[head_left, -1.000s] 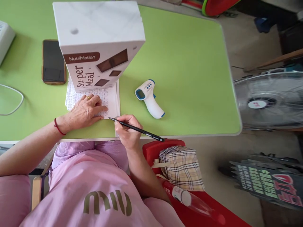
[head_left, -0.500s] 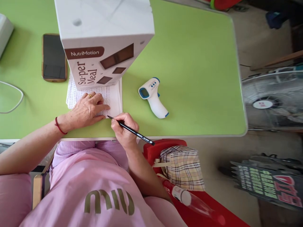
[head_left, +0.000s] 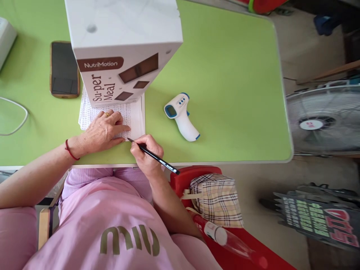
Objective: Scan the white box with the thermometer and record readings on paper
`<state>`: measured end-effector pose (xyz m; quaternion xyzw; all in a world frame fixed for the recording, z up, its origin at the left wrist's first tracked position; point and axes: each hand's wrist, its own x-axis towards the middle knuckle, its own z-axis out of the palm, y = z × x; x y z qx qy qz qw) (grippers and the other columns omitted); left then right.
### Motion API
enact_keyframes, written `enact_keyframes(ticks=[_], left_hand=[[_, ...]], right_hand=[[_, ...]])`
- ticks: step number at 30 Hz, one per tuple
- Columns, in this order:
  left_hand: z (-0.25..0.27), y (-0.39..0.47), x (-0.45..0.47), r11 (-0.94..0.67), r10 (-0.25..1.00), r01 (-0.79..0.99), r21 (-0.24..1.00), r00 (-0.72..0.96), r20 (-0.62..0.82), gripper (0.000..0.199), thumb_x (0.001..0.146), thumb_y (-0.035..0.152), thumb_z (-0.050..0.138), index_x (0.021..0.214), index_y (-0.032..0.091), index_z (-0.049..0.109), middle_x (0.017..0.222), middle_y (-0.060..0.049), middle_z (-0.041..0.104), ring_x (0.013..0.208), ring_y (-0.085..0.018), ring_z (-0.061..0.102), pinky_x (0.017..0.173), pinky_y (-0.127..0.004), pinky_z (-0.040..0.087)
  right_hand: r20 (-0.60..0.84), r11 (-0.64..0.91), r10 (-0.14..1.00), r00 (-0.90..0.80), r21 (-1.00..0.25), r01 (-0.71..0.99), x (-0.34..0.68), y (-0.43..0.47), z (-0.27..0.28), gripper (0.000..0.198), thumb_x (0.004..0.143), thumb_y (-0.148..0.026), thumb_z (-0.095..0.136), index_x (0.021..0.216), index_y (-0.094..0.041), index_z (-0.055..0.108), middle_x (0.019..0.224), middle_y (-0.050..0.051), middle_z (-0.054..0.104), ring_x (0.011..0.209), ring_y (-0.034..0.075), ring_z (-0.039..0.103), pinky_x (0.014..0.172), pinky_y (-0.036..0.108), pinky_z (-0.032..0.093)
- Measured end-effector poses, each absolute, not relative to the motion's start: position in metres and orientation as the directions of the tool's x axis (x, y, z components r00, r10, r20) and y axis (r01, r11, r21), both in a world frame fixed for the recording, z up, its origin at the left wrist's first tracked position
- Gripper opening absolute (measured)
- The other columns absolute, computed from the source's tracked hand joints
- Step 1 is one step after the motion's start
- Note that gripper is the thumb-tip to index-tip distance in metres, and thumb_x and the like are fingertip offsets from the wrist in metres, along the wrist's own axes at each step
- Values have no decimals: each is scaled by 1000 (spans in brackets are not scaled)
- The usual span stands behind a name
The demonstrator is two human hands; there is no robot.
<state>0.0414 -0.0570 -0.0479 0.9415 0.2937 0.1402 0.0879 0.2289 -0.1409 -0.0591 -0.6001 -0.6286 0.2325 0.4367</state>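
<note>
My left hand (head_left: 102,131) lies flat on a sheet of paper (head_left: 137,122) covered with rows of small handwriting, its fingers stretched out and slightly apart. A black pen (head_left: 157,158) is pinched in my right hand (head_left: 147,153), its tip on or just above the paper's near edge by my left fingertips. On the far part of the paper stands a white carton (head_left: 101,88) marked "NutriMotion Su-per Meal", hiding what lies beneath it. To the right of the paper rests a white and blue infrared thermometer (head_left: 182,116).
A phone (head_left: 64,69) lies left of the carton on the green table (head_left: 230,93). A white cable (head_left: 24,116) curves at the far left. Beside me a red chair (head_left: 194,170) holds a plaid bag (head_left: 216,198) and a bottle (head_left: 225,240). A fan (head_left: 312,123) stands past the table's right edge.
My right hand and the pen have shifted slightly left, the pen's back end the most. My left hand, the carton and the thermometer stay put.
</note>
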Motion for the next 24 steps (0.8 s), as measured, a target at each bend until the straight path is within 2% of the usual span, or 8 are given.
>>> enact_keyframes(ticks=[10,24], left_hand=[[-47,-56,41,-812,577,528,249,793,198,30,96,35,66,121,21,72,105,-13,60,89,-27,55,79,-39,44],[-48,-56,40,-822,566,520,233,791,231,28,96,36,67,119,21,73,104,-12,61,88,-27,56,78,-39,44]], right_hand=[[374,265,921,107,-803,534,230,-140,-62,14,85,-24,58,73,-25,51,54,-9,49,48,11,47,52,23,41],[399,271,911,105,-771,576,229,-139,-63,16,82,-21,58,70,-25,49,55,-8,49,47,10,46,50,23,41]])
